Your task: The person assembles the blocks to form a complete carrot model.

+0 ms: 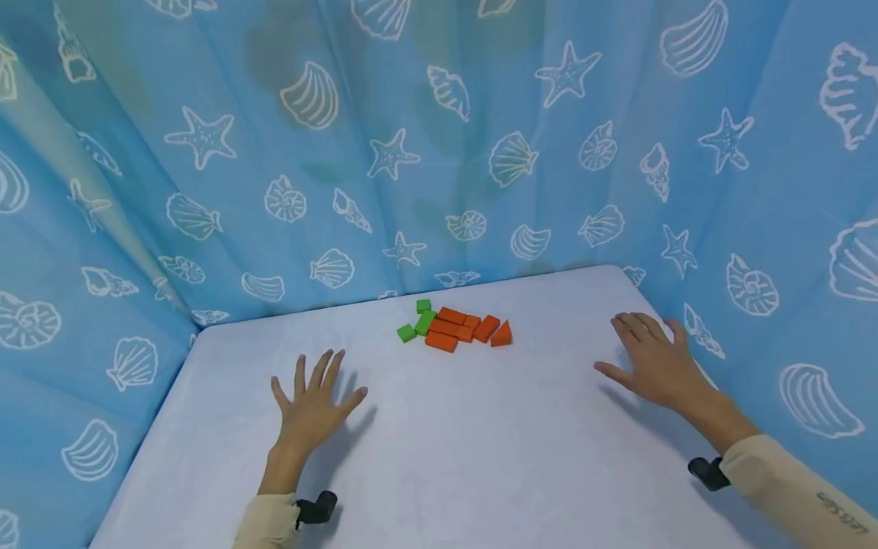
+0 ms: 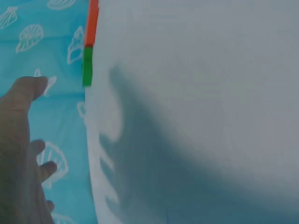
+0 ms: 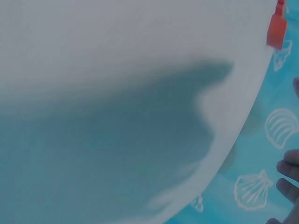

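My left hand (image 1: 309, 415) hovers over the left part of the white table with its fingers spread, holding nothing. On the right side my right hand (image 1: 655, 366) is held over the table near its edge, fingers extended and nothing in them. Between and beyond both hands lies a cluster of toy blocks. Several orange blocks (image 1: 446, 328) sit close together, with an orange wedge-shaped block (image 1: 502, 334) at their right end. Green blocks (image 1: 425, 322) lie at the left end, among them a small green cube (image 1: 407, 333). Each wrist view catches only fingers and shadow.
The white table (image 1: 480, 442) reaches back to a blue curtain (image 1: 411, 191) with white shells and starfish, which also hangs along both sides. A dark wrist camera (image 1: 317, 508) is strapped to the left wrist, another dark camera (image 1: 709, 473) to the right.
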`<state>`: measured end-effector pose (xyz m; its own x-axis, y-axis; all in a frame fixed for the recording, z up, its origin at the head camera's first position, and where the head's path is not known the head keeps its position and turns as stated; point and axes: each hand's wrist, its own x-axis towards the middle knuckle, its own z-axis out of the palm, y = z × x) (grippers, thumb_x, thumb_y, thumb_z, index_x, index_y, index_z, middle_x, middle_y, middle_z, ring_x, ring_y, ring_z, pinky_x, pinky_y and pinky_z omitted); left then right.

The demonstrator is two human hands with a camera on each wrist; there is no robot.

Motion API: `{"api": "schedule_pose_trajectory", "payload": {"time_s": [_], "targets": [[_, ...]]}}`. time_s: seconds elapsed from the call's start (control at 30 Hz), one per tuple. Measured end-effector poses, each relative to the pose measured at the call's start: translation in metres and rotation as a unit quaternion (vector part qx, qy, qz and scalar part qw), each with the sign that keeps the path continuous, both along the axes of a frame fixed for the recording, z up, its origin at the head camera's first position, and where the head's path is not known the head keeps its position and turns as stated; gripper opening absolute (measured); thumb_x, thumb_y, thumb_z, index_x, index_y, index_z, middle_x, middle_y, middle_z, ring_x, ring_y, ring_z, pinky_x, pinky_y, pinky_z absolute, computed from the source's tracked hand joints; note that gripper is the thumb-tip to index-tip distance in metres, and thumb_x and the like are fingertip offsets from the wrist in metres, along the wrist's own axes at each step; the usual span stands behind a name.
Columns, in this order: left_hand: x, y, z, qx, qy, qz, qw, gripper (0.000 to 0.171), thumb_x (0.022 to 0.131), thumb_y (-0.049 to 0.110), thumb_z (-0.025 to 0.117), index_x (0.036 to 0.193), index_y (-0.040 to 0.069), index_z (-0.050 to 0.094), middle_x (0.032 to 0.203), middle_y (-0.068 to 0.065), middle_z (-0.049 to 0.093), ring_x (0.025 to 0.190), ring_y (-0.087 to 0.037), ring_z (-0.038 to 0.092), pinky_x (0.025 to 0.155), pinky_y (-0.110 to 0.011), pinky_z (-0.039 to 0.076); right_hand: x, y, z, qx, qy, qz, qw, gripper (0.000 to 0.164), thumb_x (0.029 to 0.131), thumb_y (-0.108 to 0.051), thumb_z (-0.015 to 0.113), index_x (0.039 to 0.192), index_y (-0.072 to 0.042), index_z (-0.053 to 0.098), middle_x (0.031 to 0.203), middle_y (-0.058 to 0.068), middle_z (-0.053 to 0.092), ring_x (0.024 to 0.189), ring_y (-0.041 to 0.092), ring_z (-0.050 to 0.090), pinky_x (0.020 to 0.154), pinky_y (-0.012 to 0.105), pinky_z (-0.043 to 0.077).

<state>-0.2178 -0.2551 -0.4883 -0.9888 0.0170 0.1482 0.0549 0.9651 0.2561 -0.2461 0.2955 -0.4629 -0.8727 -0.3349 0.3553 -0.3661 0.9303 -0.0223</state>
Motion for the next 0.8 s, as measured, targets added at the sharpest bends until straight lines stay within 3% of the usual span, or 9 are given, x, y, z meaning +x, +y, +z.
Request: {"api": "schedule_pose_trajectory", "payload": {"time_s": [0.1,0.27,0.47,0.67,0.8], "targets": [[-0.013,0.019,-0.004,0.021,0.015,0.005,0.9996,0.091,0.087,0.074,0.052,0.156,0.019,0.031,0.157,-0.012,0.033,0.147,-0.040,0.010,0.106,-0.071,-0.013,-0.004,-0.014,-0.002,-0.012,0.018,0.015,1.000,0.080,0.083,-0.048,0.075,0.139,0.005,0.051,0.140,0.024,0.049,0.131,0.041,0.038,0.101,0.071,0.020],[-0.034,0.054,-0.011,0.062,0.029,0.007,0.9976,0.089,0.086,0.073,0.055,0.150,0.013,0.038,0.150,-0.013,0.039,0.138,-0.036,0.027,0.108,-0.067,0.005,-0.012,-0.038,-0.006,-0.022,0.012,0.029,0.999,0.072,0.085,-0.043,0.074,0.136,0.003,0.054,0.137,0.022,0.052,0.129,0.039,0.041,0.099,0.069,0.025],[-0.055,0.096,-0.017,0.097,0.042,-0.010,0.9943,0.085,0.084,0.066,0.063,0.144,0.008,0.044,0.143,-0.013,0.044,0.129,-0.034,0.036,0.099,-0.060,0.023,-0.021,-0.058,-0.008,-0.034,0.001,0.038,0.999,0.065,0.086,-0.037,0.074,0.134,0.003,0.056,0.135,0.022,0.054,0.128,0.039,0.042,0.100,0.067,0.026],[-0.070,0.126,-0.023,0.114,0.045,-0.025,0.9922,0.083,0.083,0.061,0.066,0.142,0.006,0.046,0.141,-0.014,0.047,0.124,-0.034,0.039,0.093,-0.057,0.028,-0.029,-0.072,-0.012,-0.035,-0.026,0.033,0.999,0.061,0.088,-0.036,0.072,0.135,0.001,0.056,0.137,0.021,0.053,0.130,0.038,0.041,0.103,0.067,0.025],[-0.079,0.139,-0.025,0.114,0.046,-0.019,0.9922,0.080,0.084,0.060,0.067,0.138,0.004,0.048,0.137,-0.016,0.048,0.120,-0.034,0.041,0.091,-0.055,0.030,-0.035,-0.079,-0.012,-0.038,-0.029,0.033,0.998,0.060,0.088,-0.034,0.073,0.135,0.000,0.057,0.137,0.021,0.054,0.131,0.038,0.041,0.103,0.066,0.025]]}}
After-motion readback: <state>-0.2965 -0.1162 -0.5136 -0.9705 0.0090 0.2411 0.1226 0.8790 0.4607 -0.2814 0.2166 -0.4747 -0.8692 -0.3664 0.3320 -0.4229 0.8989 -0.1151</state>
